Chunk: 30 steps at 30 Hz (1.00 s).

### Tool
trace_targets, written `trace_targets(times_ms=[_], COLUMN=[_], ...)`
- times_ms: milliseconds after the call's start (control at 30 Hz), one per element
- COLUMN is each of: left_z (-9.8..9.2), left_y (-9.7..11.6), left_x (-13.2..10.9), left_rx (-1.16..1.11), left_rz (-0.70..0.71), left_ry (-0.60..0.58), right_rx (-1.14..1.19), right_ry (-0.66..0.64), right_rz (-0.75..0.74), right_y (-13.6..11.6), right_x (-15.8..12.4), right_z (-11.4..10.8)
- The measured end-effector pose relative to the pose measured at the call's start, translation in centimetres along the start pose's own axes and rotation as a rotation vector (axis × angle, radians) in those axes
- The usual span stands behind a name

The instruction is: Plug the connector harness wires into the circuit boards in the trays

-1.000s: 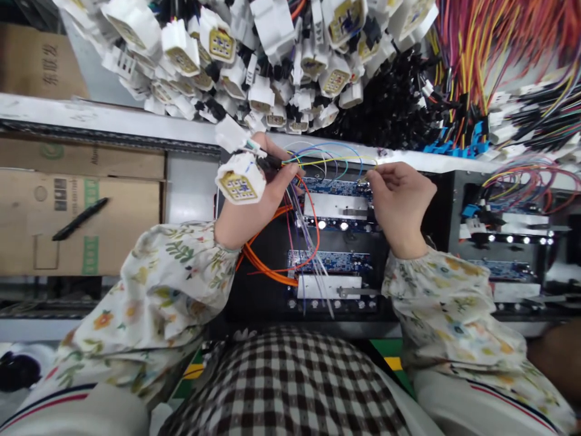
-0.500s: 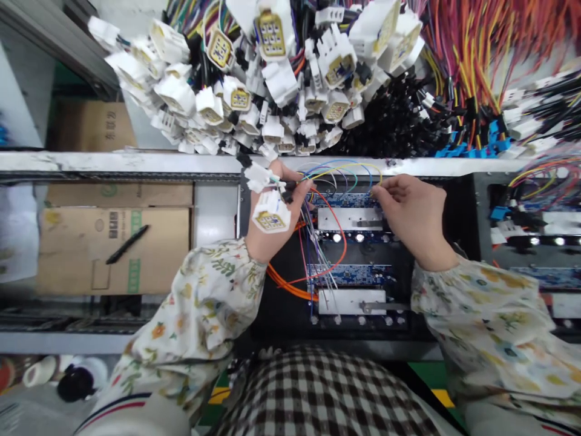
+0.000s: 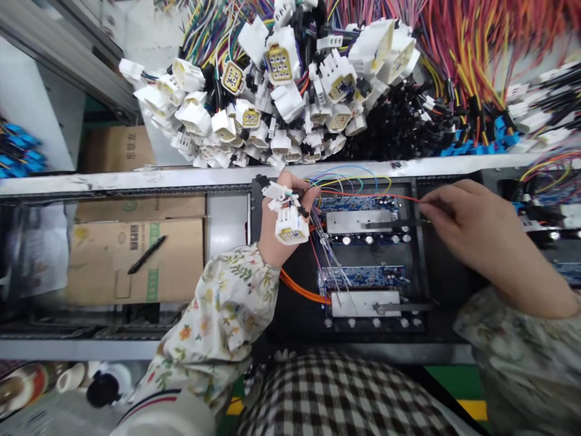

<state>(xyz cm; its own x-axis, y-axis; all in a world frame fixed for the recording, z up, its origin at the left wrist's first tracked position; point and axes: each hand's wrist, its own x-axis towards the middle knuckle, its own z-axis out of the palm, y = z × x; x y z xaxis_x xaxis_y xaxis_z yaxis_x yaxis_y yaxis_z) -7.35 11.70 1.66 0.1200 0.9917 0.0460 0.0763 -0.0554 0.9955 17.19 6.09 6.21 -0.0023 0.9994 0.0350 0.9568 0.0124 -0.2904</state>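
Note:
My left hand (image 3: 276, 236) is closed round a wire harness, with its white connectors (image 3: 292, 226) hanging over the palm. Thin coloured wires (image 3: 354, 177) fan out from its fingertips to the right. Between thumb and finger, my right hand (image 3: 458, 212) pinches the end of a red wire (image 3: 376, 194), drawn out nearly straight from the left hand. Below the hands lie two blue circuit boards (image 3: 363, 277) with pale metal plates (image 3: 361, 221), in a black tray (image 3: 290, 327). Loops of orange wire (image 3: 304, 292) come in at the lower board's left side.
A heap of white connectors (image 3: 222, 126) and bundles of red and yellow wires (image 3: 472, 54) cover the shelf beyond the metal rail (image 3: 181, 179). To the left is a cardboard box (image 3: 100, 260) with a black pen (image 3: 146, 254) on it. More boards (image 3: 554, 200) stand at right.
My right hand has moved right, from the yellow and blue wires to the red wire's end. The red wire, curved in a loop before, is now stretched. The left hand keeps its hold.

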Motion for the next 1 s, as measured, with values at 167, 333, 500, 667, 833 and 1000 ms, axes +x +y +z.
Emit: trace_targets(times_ms=[167,333,500,667,833,1000], left_z=[-0.2,-0.5,-0.2,-0.1,-0.1,-0.1], left_y=[0.1,0.2,-0.1,-0.3,-0.2,-0.2], left_x=[-0.2,-0.5,-0.1,0.1,0.1,0.2], left_rx=[0.075,0.064,-0.082,-0.068,-0.066,-0.103], left_rz=[0.016,0.054,0.066,0.085,0.061,0.066], left_ry=[-0.02,-0.053,-0.058,-0.047,-0.025,-0.026], right_rx=[-0.007,0.375,0.382,0.362,0.285,0.135], right_ry=[0.096,0.226,0.26,0.219,0.135,0.058], right_rz=[0.261,0.483,0.486,0.48,0.437,0.048], right_y=[0.3,-0.3,0.6,0.8,0.4,-2.9], right_x=[-0.6,-0.4,0.0,0.1,0.0,-1.8], right_z=[1.3,3.5,4.5,4.4,3.4,1.2])
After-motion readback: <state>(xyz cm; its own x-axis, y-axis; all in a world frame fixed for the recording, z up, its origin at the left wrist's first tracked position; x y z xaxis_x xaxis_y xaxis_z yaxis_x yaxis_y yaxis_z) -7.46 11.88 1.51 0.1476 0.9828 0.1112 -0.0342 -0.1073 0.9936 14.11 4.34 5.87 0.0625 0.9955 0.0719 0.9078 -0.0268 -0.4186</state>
